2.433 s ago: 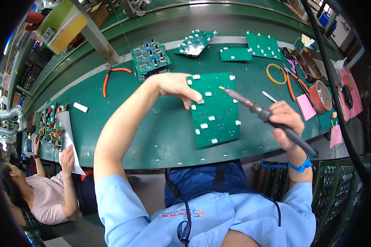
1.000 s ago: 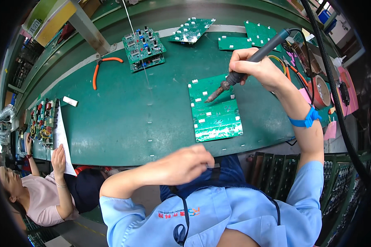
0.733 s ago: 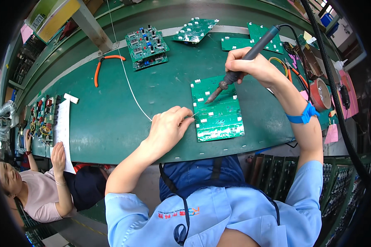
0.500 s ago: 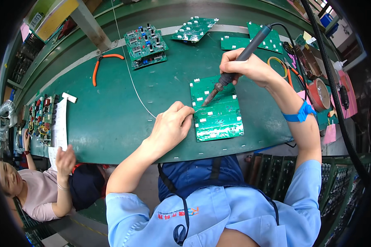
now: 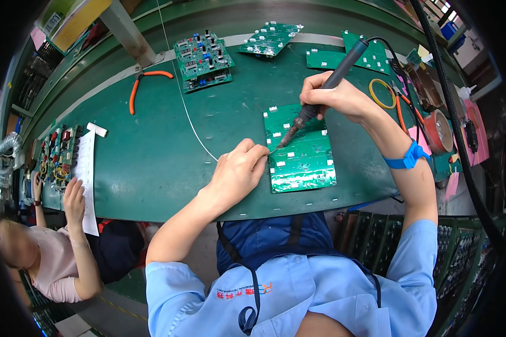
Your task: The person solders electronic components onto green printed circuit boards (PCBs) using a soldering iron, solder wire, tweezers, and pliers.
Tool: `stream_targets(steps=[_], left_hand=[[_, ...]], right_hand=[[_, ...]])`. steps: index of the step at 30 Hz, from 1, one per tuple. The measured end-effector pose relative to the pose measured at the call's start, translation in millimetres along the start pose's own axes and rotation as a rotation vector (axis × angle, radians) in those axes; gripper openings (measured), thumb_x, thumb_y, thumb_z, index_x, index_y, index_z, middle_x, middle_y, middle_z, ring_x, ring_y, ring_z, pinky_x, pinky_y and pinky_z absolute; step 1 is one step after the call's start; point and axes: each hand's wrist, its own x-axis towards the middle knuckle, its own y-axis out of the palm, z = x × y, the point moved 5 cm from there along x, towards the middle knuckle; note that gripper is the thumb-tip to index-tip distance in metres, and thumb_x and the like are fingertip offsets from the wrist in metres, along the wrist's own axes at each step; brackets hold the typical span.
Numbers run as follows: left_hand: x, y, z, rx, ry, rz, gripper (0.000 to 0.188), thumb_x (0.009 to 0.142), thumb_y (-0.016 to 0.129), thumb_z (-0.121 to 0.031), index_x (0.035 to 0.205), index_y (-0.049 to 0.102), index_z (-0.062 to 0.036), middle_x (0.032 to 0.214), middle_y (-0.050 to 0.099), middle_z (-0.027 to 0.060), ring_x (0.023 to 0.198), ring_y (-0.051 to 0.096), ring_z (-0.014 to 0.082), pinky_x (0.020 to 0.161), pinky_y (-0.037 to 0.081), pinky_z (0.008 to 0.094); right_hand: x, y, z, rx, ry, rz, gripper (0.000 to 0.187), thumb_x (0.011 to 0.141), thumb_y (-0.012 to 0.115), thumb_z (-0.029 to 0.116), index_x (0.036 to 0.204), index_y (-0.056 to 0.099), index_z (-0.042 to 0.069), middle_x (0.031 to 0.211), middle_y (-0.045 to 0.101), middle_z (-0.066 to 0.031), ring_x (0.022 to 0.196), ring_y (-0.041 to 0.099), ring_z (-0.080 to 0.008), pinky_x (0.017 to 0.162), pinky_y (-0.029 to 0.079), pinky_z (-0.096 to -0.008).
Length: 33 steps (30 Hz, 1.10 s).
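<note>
A green circuit board (image 5: 303, 168) with small white connectors lies flat on the green bench in front of me. My right hand (image 5: 334, 100) is closed round the dark handle of a soldering iron (image 5: 347, 63), whose tip points down and left onto the board. At the board's left edge my left hand (image 5: 239, 170) pinches a thin solder wire (image 5: 190, 124), its end meeting the board by the iron's tip. The wire runs from my fingers up past the far edge of the bench. A blue wrist strap (image 5: 407, 155) circles my right forearm.
Stacked populated boards (image 5: 203, 59) and bare-looking green boards (image 5: 272, 39) stand along the back. Orange-handled pliers (image 5: 136, 90) lie left. Yellow wire (image 5: 381, 94) and a tape roll (image 5: 437, 131) are at right. A black cable (image 5: 454, 112) hangs there. A co-worker (image 5: 56, 258) sits at left beside papers (image 5: 85, 174).
The whole view has shifted slightly. My hands keep the iron and wire at nearly the same spot on the board. The co-worker's raised hand has moved up and left toward the papers.
</note>
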Motion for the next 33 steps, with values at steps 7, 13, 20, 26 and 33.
stream_targets(steps=[7, 13, 20, 26, 33], left_hand=[[-1.4, 1.2, 1.0, 0.003, 0.011, -0.019, 0.008, 0.068, 0.054, -0.003, 0.076, 0.053, -0.0024, 0.067, 0.047, 0.0096, 0.056, 0.051, 0.0252, 0.05, 0.042, 0.0325], [-1.3, 2.9, 0.8, 0.066, 0.011, -0.006, 0.007, 0.069, 0.052, -0.004, 0.076, 0.053, -0.0029, 0.067, 0.048, 0.0097, 0.057, 0.051, 0.0265, 0.052, 0.043, 0.0347], [0.8, 5.4, -0.7, 0.047, 0.006, 0.01, 0.007, 0.069, 0.054, -0.006, 0.075, 0.052, -0.0028, 0.068, 0.049, 0.009, 0.058, 0.052, 0.0252, 0.051, 0.043, 0.0344], [1.3, 7.1, 1.5, 0.011, 0.018, 0.007, 0.007, 0.07, 0.054, -0.007, 0.074, 0.05, -0.0025, 0.068, 0.049, 0.009, 0.058, 0.052, 0.0259, 0.051, 0.043, 0.0348], [0.5, 4.9, 0.8, -0.005, 0.009, 0.008, 0.007, 0.069, 0.053, -0.005, 0.075, 0.05, -0.0018, 0.068, 0.048, 0.0099, 0.058, 0.051, 0.0267, 0.051, 0.042, 0.0352]], right_hand=[[2.8, 4.2, 4.1, 0.021, -0.034, 0.038, 0.016, 0.067, 0.055, 0.018, 0.061, 0.054, 0.004, 0.061, 0.051, -0.0015, 0.052, 0.047, -0.0074, 0.045, 0.039, -0.0193], [0.8, 3.8, 7.0, -0.005, -0.023, 0.059, 0.017, 0.068, 0.054, 0.017, 0.06, 0.051, 0.003, 0.058, 0.049, -0.001, 0.05, 0.047, -0.0069, 0.045, 0.04, -0.0188], [1.2, 3.2, 7.5, -0.043, -0.038, 0.048, 0.019, 0.069, 0.055, 0.02, 0.06, 0.052, 0.003, 0.058, 0.05, -0.0009, 0.049, 0.047, -0.0072, 0.044, 0.039, -0.0192], [-1.2, 2.4, 10.9, -0.056, -0.022, 0.031, 0.017, 0.067, 0.054, 0.017, 0.059, 0.05, 0.003, 0.057, 0.048, -0.0014, 0.049, 0.047, -0.0074, 0.044, 0.039, -0.0197], [-2.7, 3.3, 14.6, -0.085, -0.034, 0.022, 0.017, 0.067, 0.053, 0.017, 0.058, 0.05, 0.003, 0.056, 0.048, -0.0016, 0.049, 0.046, -0.0073, 0.043, 0.039, -0.0195]])
